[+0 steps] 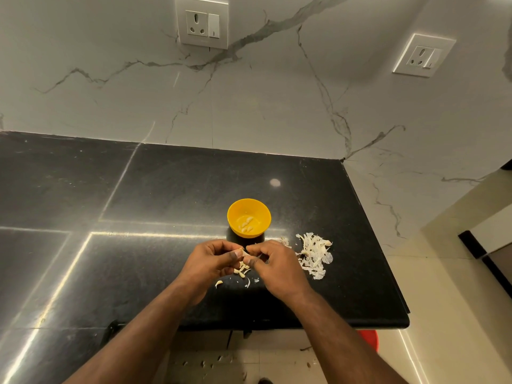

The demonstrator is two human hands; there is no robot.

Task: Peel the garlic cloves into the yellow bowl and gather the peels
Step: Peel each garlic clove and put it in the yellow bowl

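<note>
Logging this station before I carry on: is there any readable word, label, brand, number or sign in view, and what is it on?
None can be read.
Left wall socket plate: no legible print; a faint mark under the socket is too small to read.
Right wall socket plate: no legible print.
Yellow bowl: plain, no label showing.
Black countertop and marble wall: only veins and reflections, no text.

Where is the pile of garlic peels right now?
In the head view, the pile of garlic peels lies on the black counter, just right of the right hand and below-right of the yellow bowl.
</note>
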